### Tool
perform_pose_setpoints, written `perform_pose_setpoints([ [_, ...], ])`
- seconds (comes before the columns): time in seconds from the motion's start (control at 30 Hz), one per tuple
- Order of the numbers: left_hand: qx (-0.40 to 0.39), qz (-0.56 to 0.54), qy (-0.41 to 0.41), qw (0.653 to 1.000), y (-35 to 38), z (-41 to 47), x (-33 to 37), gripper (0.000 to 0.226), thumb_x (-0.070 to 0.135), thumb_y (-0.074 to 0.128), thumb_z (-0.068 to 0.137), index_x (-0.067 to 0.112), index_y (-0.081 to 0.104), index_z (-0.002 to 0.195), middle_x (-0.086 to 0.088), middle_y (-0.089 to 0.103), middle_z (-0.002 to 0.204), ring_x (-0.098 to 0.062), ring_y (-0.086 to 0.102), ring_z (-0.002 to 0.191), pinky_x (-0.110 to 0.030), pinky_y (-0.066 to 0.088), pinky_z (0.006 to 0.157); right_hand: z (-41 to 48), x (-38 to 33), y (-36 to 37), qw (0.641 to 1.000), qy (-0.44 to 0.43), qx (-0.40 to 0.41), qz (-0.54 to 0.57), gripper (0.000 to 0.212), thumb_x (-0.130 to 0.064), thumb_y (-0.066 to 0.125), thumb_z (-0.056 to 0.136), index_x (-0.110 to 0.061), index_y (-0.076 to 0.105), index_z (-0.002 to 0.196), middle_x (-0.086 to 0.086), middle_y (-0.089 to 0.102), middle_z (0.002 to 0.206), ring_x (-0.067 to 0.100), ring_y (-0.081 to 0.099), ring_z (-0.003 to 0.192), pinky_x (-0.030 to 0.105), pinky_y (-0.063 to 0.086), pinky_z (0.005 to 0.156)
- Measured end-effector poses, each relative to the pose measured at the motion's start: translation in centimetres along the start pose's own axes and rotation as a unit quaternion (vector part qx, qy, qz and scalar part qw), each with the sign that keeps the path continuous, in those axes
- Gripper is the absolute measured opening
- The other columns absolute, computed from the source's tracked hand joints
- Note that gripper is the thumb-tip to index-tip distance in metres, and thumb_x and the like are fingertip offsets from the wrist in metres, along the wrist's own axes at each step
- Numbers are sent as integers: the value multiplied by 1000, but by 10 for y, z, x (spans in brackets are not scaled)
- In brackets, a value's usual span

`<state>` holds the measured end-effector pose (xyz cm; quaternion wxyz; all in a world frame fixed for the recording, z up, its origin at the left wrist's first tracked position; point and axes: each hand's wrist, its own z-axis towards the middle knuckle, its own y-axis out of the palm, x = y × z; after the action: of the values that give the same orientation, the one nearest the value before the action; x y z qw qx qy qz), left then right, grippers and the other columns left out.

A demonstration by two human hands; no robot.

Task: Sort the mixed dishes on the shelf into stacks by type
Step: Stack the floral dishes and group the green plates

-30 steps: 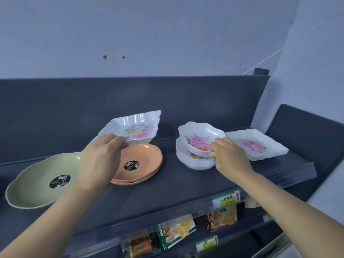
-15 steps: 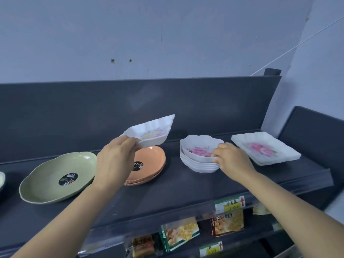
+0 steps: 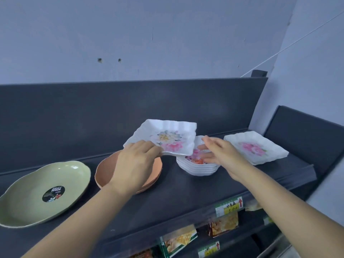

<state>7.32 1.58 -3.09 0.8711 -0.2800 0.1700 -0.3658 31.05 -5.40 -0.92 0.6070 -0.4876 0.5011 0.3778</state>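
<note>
My left hand [image 3: 135, 162] grips the near left edge of a white square floral plate [image 3: 167, 138] and holds it in the air, over the gap between the orange plates [image 3: 104, 170] and the stack of white floral bowls [image 3: 197, 167]. My right hand [image 3: 221, 155] hovers with fingers spread over the bowl stack, just right of the held plate and holding nothing. A stack of white square floral plates [image 3: 255, 148] lies on the shelf to the right. A green oval plate [image 3: 37, 189] with a black sticker lies at the far left.
All the dishes rest on a dark grey shelf [image 3: 186, 194] with a tall back panel. Below its front edge hang price tags [image 3: 229, 206] and packaged snacks [image 3: 178, 241]. A second dark shelf unit [image 3: 305, 131] stands at the right.
My left hand has carried the square plate to the right, now above the bowl stack's left side. My right hand has let go of the top bowl and opened above the stack.
</note>
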Motion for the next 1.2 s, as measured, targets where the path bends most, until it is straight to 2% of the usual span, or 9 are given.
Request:
perform_pose_setpoints([
  [0.1,-14,-30,52,998,11,10,16,28,-4,55,65,17,65,80,3,60,69,-24,52,59,-25,31,55,-8,-8,3,990,44,-62,121,32,-35,49,95,-14,60,117,6,70,110,25,68,98,38,54,87],
  [0.23,-37,-55,99,993,23,24,36,30,-1,56,64,20,65,83,6,61,74,-20,54,65,-27,34,60,-15,-6,-9,988,58,28,141,27,-2,48,91,-9,59,116,6,70,109,18,71,90,29,58,72],
  [0.33,-76,-96,88,989,33,36,46,16,26,60,78,25,66,93,9,66,89,-19,59,82,-27,32,75,-20,-4,-30,983,85,65,152,29,3,47,89,-8,62,111,6,72,104,19,71,89,30,59,68],
  [0.43,-110,-99,43,988,42,43,50,57,57,48,77,26,53,124,4,58,123,-20,49,113,-33,29,93,-25,-2,-57,972,112,99,183,25,6,47,89,-7,63,103,9,72,98,20,71,82,31,60,66],
  [0.53,-123,-137,6,983,51,45,56,72,63,45,78,23,37,137,1,46,135,-21,42,122,-40,36,97,-28,3,-89,959,108,164,204,24,8,46,89,-4,61,104,12,68,100,26,68,86,33,60,68],
  [0.67,-169,-193,-11,966,67,50,76,73,61,42,77,19,40,137,-1,49,132,-26,47,116,-40,42,92,-25,17,-123,954,100,249,131,25,6,45,89,-7,59,106,8,67,98,21,68,83,26,60,60],
  [0.77,-283,-212,-34,935,78,55,92,59,59,44,82,27,49,131,7,51,129,-20,45,117,-32,39,93,-16,32,-137,941,114,298,111,21,3,48,89,-11,59,100,4,67,92,19,69,78,24,59,54],
  [0.87,-365,-199,-61,908,87,57,102,48,44,55,88,30,46,133,6,51,130,-18,46,119,-29,38,95,-2,50,-149,925,131,329,138,23,0,49,91,-8,55,112,7,66,100,20,68,79,26,59,56],
  [1.2,-367,-224,-121,895,98,56,106,31,47,53,89,32,62,115,15,64,112,-8,56,104,-30,47,86,31,77,-163,904,135,354,199,31,-7,55,90,-9,54,120,9,63,115,24,67,91,24,58,54],
])
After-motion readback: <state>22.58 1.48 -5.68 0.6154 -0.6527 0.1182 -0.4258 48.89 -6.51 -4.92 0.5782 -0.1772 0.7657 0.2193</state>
